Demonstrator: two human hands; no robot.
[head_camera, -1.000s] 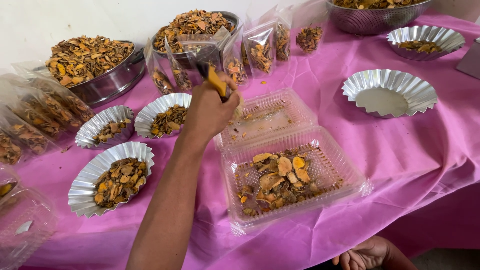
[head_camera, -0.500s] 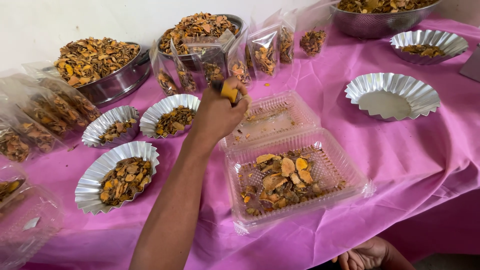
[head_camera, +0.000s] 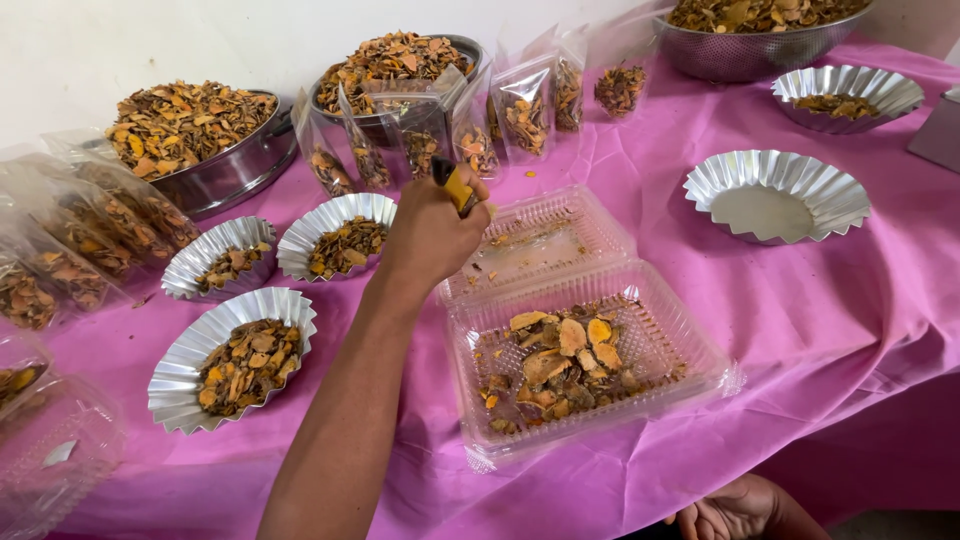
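Note:
My left hand (head_camera: 430, 235) reaches out over the pink-clothed table (head_camera: 820, 310), shut on a small tool with a yellow and black handle (head_camera: 455, 185). It hovers at the left corner of the open lid (head_camera: 560, 240) of a clear hinged plastic container (head_camera: 700, 385). The container's tray holds dried orange-brown slices (head_camera: 560, 355). Only part of my right hand (head_camera: 735, 510) shows, low at the table's front edge under the cloth's overhang, with nothing seen in it.
Foil cups of dried slices (head_camera: 235, 355) (head_camera: 215, 260) (head_camera: 335, 225) sit left of my arm, and an empty foil cup (head_camera: 775, 195) sits to the right. Steel bowls (head_camera: 230, 175) heaped with slices and filled clear pouches (head_camera: 520, 110) line the back. Clear boxes (head_camera: 50, 450) stand front left.
My left hand with the tool has shifted slightly to the right and nearer the container's lid. The right hand stays low at the table edge.

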